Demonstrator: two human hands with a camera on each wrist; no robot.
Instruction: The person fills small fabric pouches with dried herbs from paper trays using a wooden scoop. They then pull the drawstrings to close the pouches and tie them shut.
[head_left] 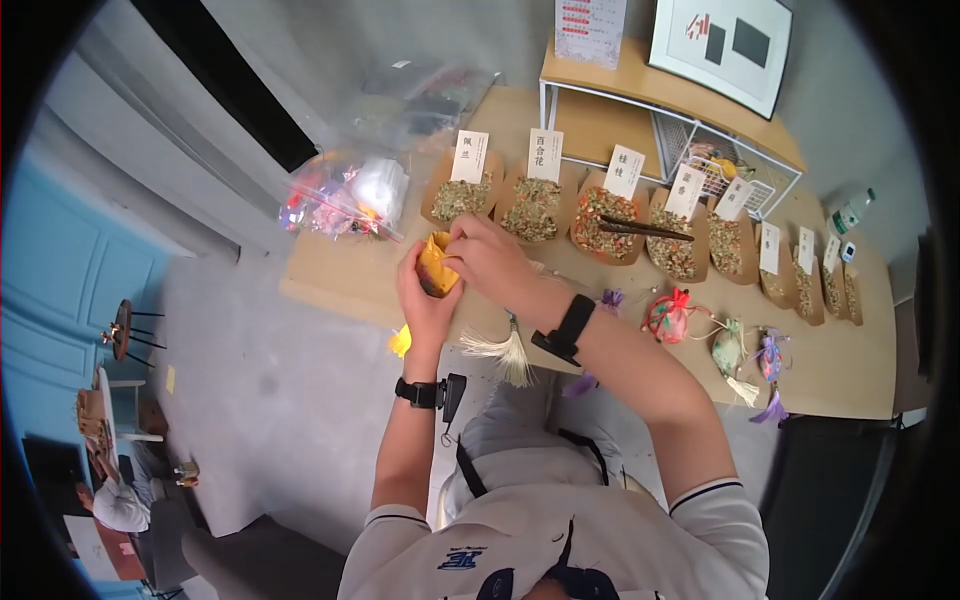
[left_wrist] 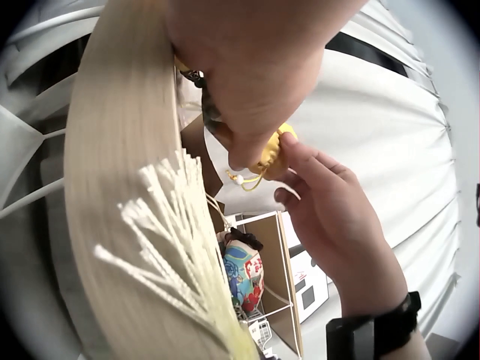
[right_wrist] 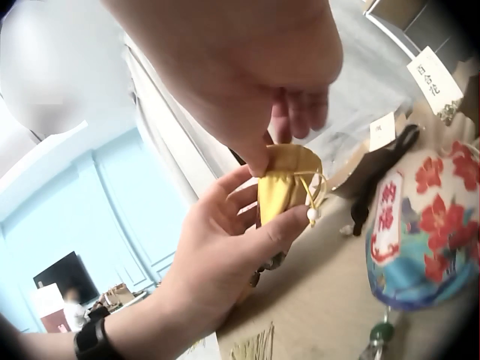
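The yellow pouch point(head_left: 437, 262), its inside hard to make out and its lower part half covered, is held above the surface point(head_left: 330, 268) by the curled left hand point(head_left: 428, 308), while the right hand point(head_left: 495, 265) pinches and partly hides its rim.

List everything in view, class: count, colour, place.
Pouch: one, yellow, in both hands.
Trays: about nine, brown, across table.
Label cards: eight or more, white, at trays.
Tongs: one pair, dark, over trays.
Sachets: three or more, multicoloured, front right.
Tassels: several, cream or purple, front edge.
Plastic bags: two or more, clear, rear left.
Shelf: one, wooden, rear.
Framed picture: one, white, on shelf.
Paper sign: one, white, on shelf.
Wire basket: count unclear, white, beneath shelf.
Bottle: one, clear and green, right.
Table: one, light brown, centre.
Stool: one, brown, left.
Second person: one, pale top, lower left.
Left hand: one, bare, holding pouch.
Right hand: one, bare, at pouch.
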